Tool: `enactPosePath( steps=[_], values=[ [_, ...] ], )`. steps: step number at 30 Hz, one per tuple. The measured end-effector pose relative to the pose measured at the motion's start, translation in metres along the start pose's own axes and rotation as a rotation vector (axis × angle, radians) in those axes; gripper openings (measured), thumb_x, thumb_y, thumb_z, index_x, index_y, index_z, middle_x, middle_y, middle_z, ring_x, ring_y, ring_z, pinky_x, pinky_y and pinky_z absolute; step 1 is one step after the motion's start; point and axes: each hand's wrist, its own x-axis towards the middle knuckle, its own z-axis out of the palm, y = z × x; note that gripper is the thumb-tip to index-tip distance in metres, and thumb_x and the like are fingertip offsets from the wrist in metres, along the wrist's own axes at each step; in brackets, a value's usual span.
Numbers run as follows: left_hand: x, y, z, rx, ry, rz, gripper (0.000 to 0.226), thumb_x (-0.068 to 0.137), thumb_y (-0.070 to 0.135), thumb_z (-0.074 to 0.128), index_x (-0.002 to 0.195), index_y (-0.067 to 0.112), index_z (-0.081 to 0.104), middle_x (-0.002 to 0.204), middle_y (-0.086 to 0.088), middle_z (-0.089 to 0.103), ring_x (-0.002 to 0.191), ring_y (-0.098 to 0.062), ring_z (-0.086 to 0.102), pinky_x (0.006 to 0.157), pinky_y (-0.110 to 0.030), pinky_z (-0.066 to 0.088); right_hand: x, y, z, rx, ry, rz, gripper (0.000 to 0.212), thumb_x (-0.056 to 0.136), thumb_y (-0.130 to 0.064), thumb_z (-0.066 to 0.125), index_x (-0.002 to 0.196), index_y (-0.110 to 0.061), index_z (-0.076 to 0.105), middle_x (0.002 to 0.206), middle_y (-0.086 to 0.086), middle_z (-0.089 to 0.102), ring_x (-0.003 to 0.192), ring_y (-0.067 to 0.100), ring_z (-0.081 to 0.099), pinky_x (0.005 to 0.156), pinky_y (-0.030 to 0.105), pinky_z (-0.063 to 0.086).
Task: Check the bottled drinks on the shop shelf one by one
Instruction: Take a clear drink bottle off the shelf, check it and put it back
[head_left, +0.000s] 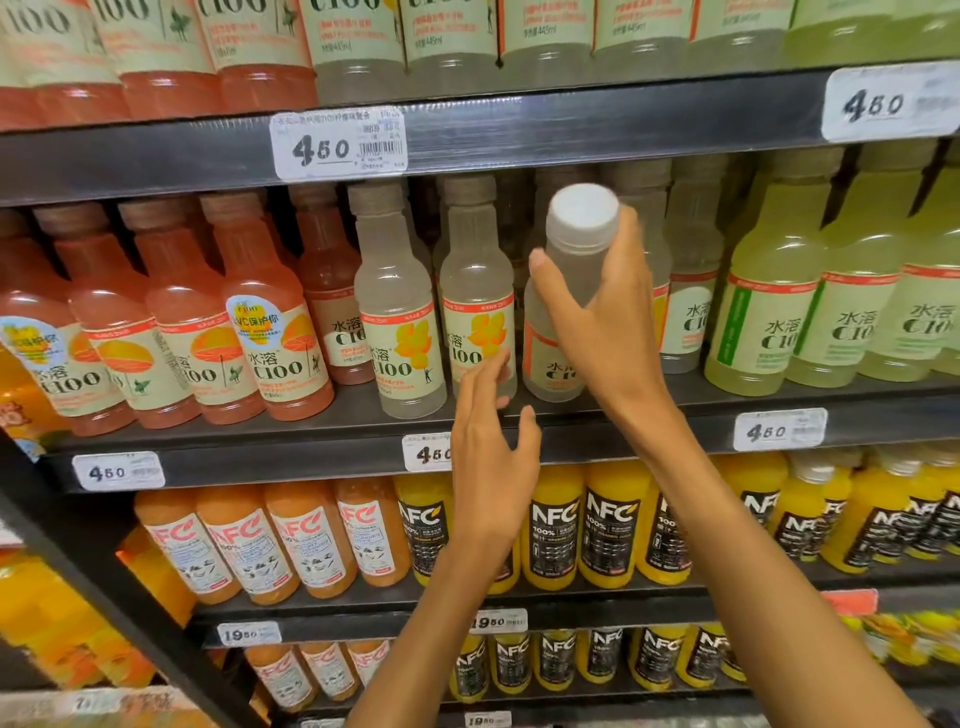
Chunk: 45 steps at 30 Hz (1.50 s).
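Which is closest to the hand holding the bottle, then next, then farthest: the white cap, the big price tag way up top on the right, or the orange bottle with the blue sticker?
From the right hand, in the head view:
1. White cap: just above the fingers, on the held bottle.
2. Orange bottle with the blue sticker: same shelf, off to the left.
3. Top-right price tag: upper shelf edge, far right.

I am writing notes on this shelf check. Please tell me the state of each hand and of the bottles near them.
Right hand: grips the clear bottle.
Clear bottle: tilted forward, white cap on, base on the shelf.
Left hand: open, fingers spread, holds nothing.
Neighbouring pale bottles: upright, capped.
Orange bottles: in their row, capped.
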Motion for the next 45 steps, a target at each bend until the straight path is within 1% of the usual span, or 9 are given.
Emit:
enactPosePath(
  steps=[5, 7, 10, 16, 23, 29, 32, 38, 45],
  values=[
    [-0.006, 0.008, -0.003, -0.064, -0.115, -0.019, 0.080, 0.084, 0.031, 0.070, 0.147, 0.034, 0.021, 0.152, 0.013, 0.029, 0.135, 0.001, 0.030, 0.104, -0.005, 0.026, -0.013, -0.012, -0.013, 0.141, -0.084, 0.031, 0.047, 0.092, -0.019, 0.062, 0.130, -0.001, 0.041, 0.118, 0.008, 0.057, 0.106, 0.012, 0.056, 0.086, 0.018, 0.048],
    [-0.007, 0.012, -0.006, -0.097, -0.145, -0.019, 0.088, 0.081, 0.035, 0.073, 0.148, 0.035, 0.016, 0.152, 0.010, 0.029, 0.137, -0.003, 0.030, 0.109, -0.020, 0.032, -0.014, -0.019, -0.021, 0.238, -0.072, 0.031, 0.037, 0.093, -0.016, 0.061, 0.123, -0.001, 0.045, 0.107, 0.002, 0.058, 0.096, 0.002, 0.058, 0.080, 0.015, 0.048],
    [-0.011, 0.019, -0.013, -0.135, -0.197, -0.025, 0.087, 0.077, 0.041, 0.073, 0.146, 0.032, 0.021, 0.143, 0.005, 0.043, 0.127, -0.008, 0.046, 0.102, -0.039, 0.047, -0.015, -0.029, -0.034, 0.397, -0.086, 0.067, 0.022, 0.094, -0.017, 0.059, 0.112, -0.009, 0.051, 0.104, 0.008, 0.064, 0.094, 0.008, 0.064, 0.079, 0.020, 0.052],
    [-0.037, 0.042, -0.029, -0.461, -0.212, -0.097, 0.054, 0.067, 0.044, 0.070, 0.118, 0.033, 0.053, 0.101, 0.023, 0.069, 0.095, 0.002, 0.066, 0.073, -0.013, 0.052, -0.007, -0.036, -0.055, 0.538, -0.321, 0.239, 0.031, 0.087, -0.038, 0.062, 0.114, -0.023, 0.058, 0.104, -0.001, 0.072, 0.098, 0.012, 0.069, 0.080, 0.025, 0.056],
    [-0.058, 0.046, -0.049, -0.671, -0.509, -0.246, 0.030, 0.072, 0.050, 0.060, 0.100, 0.044, 0.070, 0.103, 0.007, 0.074, 0.097, -0.010, 0.069, 0.074, -0.017, 0.053, -0.014, -0.037, -0.048, 0.960, -0.550, 0.456, 0.039, 0.094, -0.040, 0.041, 0.119, -0.012, 0.050, 0.081, 0.004, 0.067, 0.077, 0.020, 0.068, 0.076, 0.034, 0.056],
    [-0.058, 0.045, -0.054, -0.667, -0.420, -0.371, 0.046, 0.073, 0.058, 0.066, 0.111, 0.033, 0.062, 0.103, 0.006, 0.074, 0.095, -0.009, 0.070, 0.070, -0.014, 0.052, -0.026, -0.034, -0.036, 0.797, -0.411, 0.527, 0.028, 0.096, -0.038, 0.052, 0.111, -0.014, 0.053, 0.075, 0.002, 0.069, 0.074, 0.019, 0.070, 0.064, 0.029, 0.057],
    [-0.057, 0.045, -0.054, -0.714, -0.391, -0.458, 0.059, 0.068, 0.067, 0.060, 0.106, 0.024, 0.070, 0.097, -0.003, 0.075, 0.089, -0.017, 0.072, 0.067, -0.021, 0.055, -0.023, -0.032, -0.033, 0.759, -0.474, 0.587, 0.034, 0.094, -0.046, 0.051, 0.111, -0.016, 0.056, 0.081, 0.004, 0.071, 0.080, 0.020, 0.071, 0.071, 0.031, 0.059],
    [-0.053, 0.050, -0.057, -1.205, -0.681, -0.613, 0.067, 0.085, 0.063, 0.050, 0.126, 0.012, 0.060, 0.098, -0.016, 0.068, 0.078, -0.026, 0.068, 0.067, -0.036, 0.055, -0.017, -0.026, -0.030, 1.127, -0.574, 0.754, 0.050, 0.096, -0.055, 0.036, 0.109, -0.011, 0.054, 0.084, 0.008, 0.069, 0.079, 0.020, 0.069, 0.078, 0.034, 0.057],
    [-0.055, 0.031, -0.057, -0.749, -0.523, -0.597, 0.065, 0.070, 0.078, 0.055, 0.122, 0.041, 0.061, 0.122, 0.006, 0.067, 0.115, -0.015, 0.062, 0.099, -0.040, 0.048, -0.017, -0.020, -0.031, 0.813, -0.437, 0.685, 0.045, 0.092, -0.055, 0.048, 0.111, -0.015, 0.055, 0.076, 0.004, 0.067, 0.077, 0.023, 0.071, 0.064, 0.031, 0.056]
  ],
)
